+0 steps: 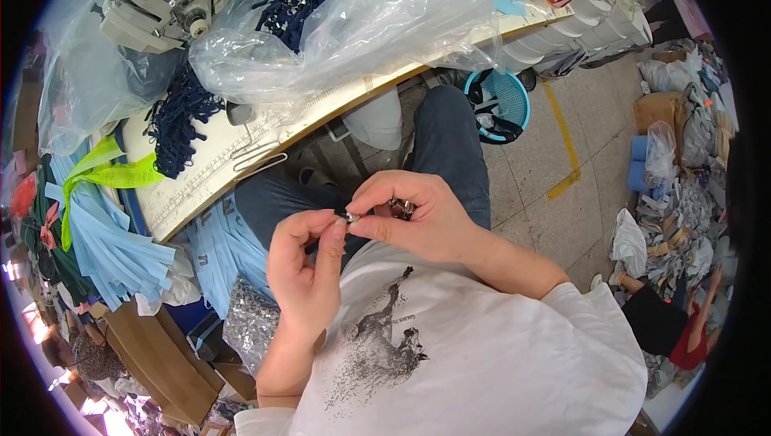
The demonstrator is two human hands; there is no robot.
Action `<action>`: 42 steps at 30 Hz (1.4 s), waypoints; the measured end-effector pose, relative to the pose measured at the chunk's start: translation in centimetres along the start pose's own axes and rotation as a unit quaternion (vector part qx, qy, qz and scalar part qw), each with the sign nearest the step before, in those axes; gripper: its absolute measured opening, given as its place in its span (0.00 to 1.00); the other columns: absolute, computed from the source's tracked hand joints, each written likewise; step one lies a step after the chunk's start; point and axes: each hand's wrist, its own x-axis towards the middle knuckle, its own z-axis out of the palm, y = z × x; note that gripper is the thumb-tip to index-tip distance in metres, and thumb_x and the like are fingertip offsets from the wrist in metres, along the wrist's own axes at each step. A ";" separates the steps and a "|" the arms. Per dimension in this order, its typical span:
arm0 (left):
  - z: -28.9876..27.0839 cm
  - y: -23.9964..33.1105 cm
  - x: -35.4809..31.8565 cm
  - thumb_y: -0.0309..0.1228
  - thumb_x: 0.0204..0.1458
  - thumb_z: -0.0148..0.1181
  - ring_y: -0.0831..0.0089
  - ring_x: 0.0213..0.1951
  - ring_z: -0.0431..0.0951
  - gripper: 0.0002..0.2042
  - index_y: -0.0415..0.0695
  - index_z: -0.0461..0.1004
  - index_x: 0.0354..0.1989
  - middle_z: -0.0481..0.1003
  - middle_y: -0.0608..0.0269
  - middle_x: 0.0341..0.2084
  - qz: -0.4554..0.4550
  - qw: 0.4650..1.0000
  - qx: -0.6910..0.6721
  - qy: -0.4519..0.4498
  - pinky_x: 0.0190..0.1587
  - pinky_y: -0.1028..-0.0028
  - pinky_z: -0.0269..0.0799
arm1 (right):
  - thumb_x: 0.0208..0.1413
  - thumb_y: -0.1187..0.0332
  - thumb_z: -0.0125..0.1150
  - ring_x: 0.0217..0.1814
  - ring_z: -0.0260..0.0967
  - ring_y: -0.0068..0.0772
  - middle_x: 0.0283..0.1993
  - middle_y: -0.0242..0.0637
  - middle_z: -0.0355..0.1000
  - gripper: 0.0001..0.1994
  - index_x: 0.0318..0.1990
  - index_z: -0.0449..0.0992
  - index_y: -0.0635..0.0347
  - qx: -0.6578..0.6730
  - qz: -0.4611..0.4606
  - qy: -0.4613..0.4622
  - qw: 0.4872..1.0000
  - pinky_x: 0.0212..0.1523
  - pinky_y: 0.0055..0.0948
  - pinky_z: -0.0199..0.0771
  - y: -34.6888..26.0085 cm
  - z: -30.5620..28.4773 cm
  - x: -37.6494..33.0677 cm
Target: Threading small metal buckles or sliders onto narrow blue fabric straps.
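Above my lap my two hands meet at the fingertips. My left hand (308,258) is pinched on a small dark strip, of which only a short end shows. Thumb and forefinger of my right hand (419,215) grip a small shiny metal piece (352,218) against that strip. Several more small metal pieces (401,209) are tucked in the curled fingers of my right hand. Their exact kind is too small to make out. On the table lie a bunch of dark navy straps (181,119) and a pile of navy straps with shiny metal bits (297,10).
A white worktable (265,132) with a ruler edge holds a sewing machine (161,10) and clear plastic sheeting (385,18). Light blue strips (120,235) and a lime green band (104,171) hang left. A blue basket (514,99) stands on the floor. Two people are at the sides.
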 end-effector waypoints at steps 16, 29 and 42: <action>0.1 0.8 1.3 0.13 0.44 0.60 0.72 0.28 0.71 0.09 0.36 0.74 0.33 0.75 0.58 0.31 0.216 0.946 0.241 -0.001 0.27 0.78 0.66 | 0.50 0.76 0.67 0.29 0.63 0.11 0.36 0.30 0.73 0.08 0.38 0.77 0.62 0.039 0.015 0.034 0.999 0.27 0.14 0.61 -0.2 0.3 -0.1; 0.0 1.3 1.8 0.15 0.36 0.64 0.62 0.28 0.73 0.12 0.41 0.74 0.31 0.74 0.60 0.26 0.275 0.914 0.297 0.009 0.31 0.70 0.68 | 0.45 0.80 0.68 0.30 0.65 0.13 0.36 0.32 0.72 0.11 0.38 0.79 0.60 -0.026 -0.060 0.036 0.997 0.26 0.14 0.62 0.6 0.2 0.1; -0.1 1.3 1.2 0.16 0.38 0.66 0.63 0.27 0.76 0.13 0.40 0.75 0.34 0.76 0.59 0.25 0.207 0.943 0.260 -0.008 0.30 0.71 0.70 | 0.47 0.78 0.68 0.33 0.66 0.15 0.37 0.31 0.74 0.10 0.39 0.80 0.60 0.034 0.017 -0.018 0.999 0.30 0.16 0.61 1.0 -0.2 0.1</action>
